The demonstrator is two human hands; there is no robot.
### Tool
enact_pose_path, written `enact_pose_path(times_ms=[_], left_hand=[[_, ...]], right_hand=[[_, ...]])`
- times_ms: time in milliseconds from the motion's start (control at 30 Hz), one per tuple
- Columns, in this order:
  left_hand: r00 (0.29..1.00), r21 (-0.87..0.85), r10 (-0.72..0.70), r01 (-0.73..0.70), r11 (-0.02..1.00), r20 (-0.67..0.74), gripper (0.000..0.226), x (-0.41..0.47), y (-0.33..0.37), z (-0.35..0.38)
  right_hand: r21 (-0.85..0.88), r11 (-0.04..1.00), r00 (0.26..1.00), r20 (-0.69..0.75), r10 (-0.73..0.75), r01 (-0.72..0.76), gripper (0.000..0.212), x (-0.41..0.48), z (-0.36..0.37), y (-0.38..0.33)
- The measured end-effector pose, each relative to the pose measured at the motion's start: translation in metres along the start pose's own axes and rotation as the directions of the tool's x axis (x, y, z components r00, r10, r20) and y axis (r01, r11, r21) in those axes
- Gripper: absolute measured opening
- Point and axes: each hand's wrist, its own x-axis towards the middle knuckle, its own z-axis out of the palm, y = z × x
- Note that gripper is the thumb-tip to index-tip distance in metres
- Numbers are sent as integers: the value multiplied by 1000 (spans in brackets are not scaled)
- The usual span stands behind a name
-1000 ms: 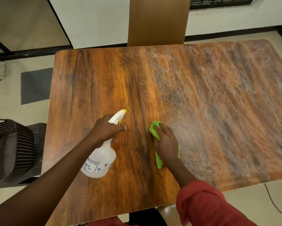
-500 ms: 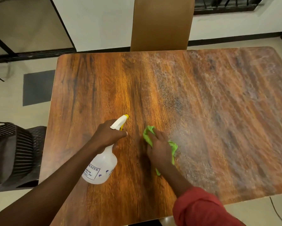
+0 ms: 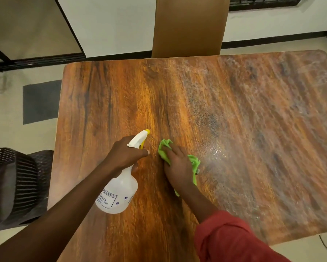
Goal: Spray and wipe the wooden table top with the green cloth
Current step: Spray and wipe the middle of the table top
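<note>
Head view: my left hand (image 3: 125,156) gripped spray bottle (image 3: 119,191), right hand (image 3: 177,167) pressed green cloth (image 3: 194,161) flat. Mid-wipe; wet patch (image 3: 215,152) rightward likely needed wiping next.

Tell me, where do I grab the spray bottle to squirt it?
Grip the thin neck just under the white spray head, where the left hand holds the spray bottle now. Come from behind, opposite the nozzle, so a finger reaches the yellow trigger. The round body below looks too wide for a firm hold.
</note>
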Motion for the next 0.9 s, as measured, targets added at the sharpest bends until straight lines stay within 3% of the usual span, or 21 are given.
enact_pose_path(times_ms=[67, 200, 267, 500, 567, 667, 733, 800, 900], left_hand=[[1000, 4, 13, -13, 1000, 6, 55, 2, 3, -4], [999, -47, 27, -26, 999, 23, 47, 11, 9, -17], [999, -54, 34, -33, 998, 20, 46, 16, 9, -24], [996, -103, 51, -43, 994, 78, 43, 22, 16, -32], [994, -102, 52, -43, 994, 92, 39, 26, 17, -36], [993, -81, 47, -38, 996, 112, 47, 32, 17, -44], [993, -78, 46, -38, 996, 105, 48, 35, 15, -49], [995, -75, 47, -41, 996, 87, 40, 37, 15, -51], [997, -99, 56, -51, 994, 47, 20, 40, 20, -47]], right_hand=[[0, 1000, 1000, -13, -23, 23, 52, 2, -2, 11], [44, 964, 946, -188, 266, -263, 45, 35, -16, 42], [-4, 945, 924, -209, 320, -328, 45, 50, -9, 31], [-33, 999, 1000, -18, 1, -2, 50, 25, 30, -36], [-46, 998, 999, -23, 37, -38, 56, 32, 19, -20], [-31, 962, 954, -147, 263, -270, 52, 51, -3, 15], [-46, 935, 921, -200, 335, -350, 52, 58, -4, 17], [-54, 955, 945, -170, 280, -293, 54, 56, 10, -10], [-57, 996, 996, -63, 66, -69, 51, 45, 33, -46]])
